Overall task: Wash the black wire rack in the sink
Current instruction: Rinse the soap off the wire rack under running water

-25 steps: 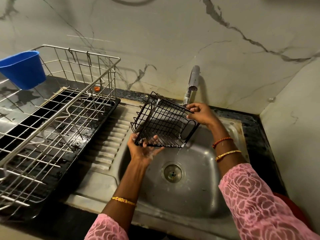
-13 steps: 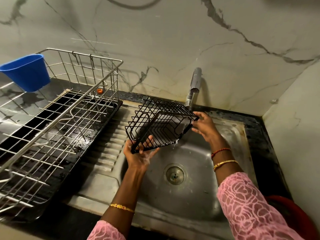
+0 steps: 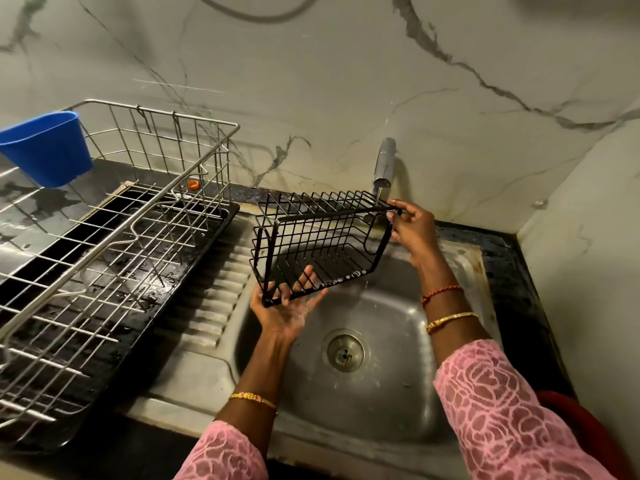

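Observation:
The black wire rack (image 3: 322,242) hangs tilted over the steel sink (image 3: 391,393), its open side turned toward me. My left hand (image 3: 285,308) grips its lower left corner from below, soapy palm up. My right hand (image 3: 410,228) pinches the upper right corner, just under the tap (image 3: 383,164). A thin stream of water falls from the tap onto that corner. The drain (image 3: 344,352) lies below the rack.
A large steel dish-drying rack (image 3: 114,244) on a black tray fills the counter to the left, with a blue plastic cup (image 3: 46,147) hung on its far edge. The ribbed drainboard (image 3: 214,289) lies between them. Marble walls close in behind and on the right.
The rack has been rotated and raised, so its far side now sits under the tap. My right hand moved up to the top right corner; the left stayed at the lower corner.

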